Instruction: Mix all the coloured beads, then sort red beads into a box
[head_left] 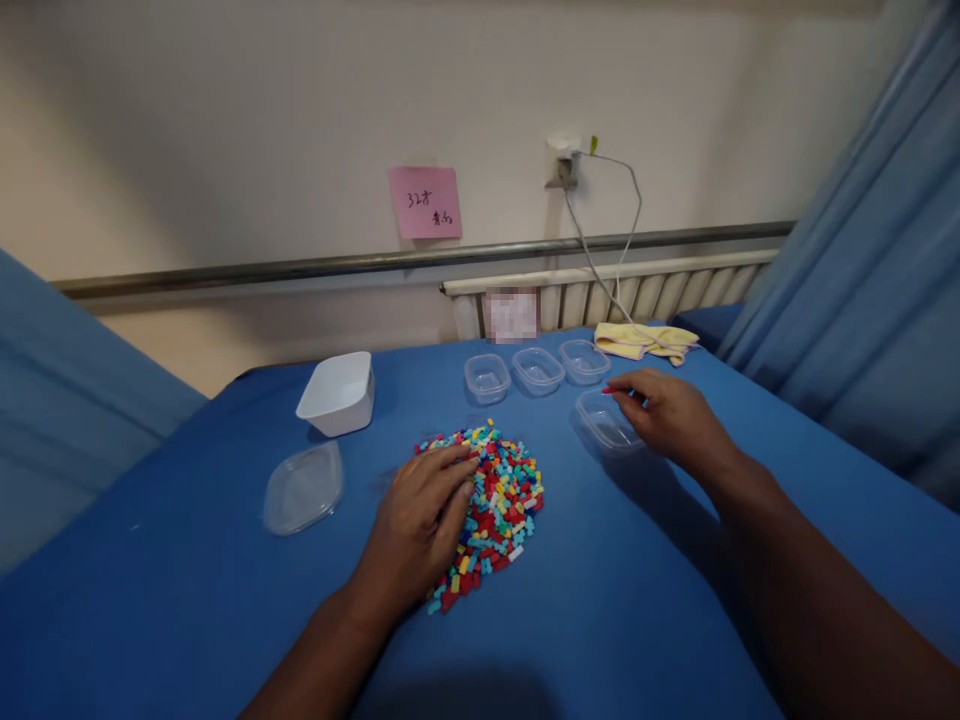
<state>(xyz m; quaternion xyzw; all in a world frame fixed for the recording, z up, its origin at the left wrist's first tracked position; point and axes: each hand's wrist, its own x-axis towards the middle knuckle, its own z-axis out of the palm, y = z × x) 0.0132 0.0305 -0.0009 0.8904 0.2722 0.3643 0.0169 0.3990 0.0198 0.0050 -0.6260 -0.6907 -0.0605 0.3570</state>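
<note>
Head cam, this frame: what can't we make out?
All in the head view:
Small multicoloured plastic pieces under the left hand: hidden by that hand.
Small red piece in the right hand: too small, partly covered by its grip; exact shape unclear.
Nearest clear plastic container: right side partly behind the right hand.
White square tub: floor hidden by its near wall.
Pale paper: any writing pixelated.

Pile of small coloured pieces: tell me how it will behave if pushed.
The pile would probably spread and scatter rather than slide as one, since its pieces lie loose. Single pieces look light: the right hand holds a red piece at its fingertips. They seem unlikely to roll far, as many look blocky.
</note>
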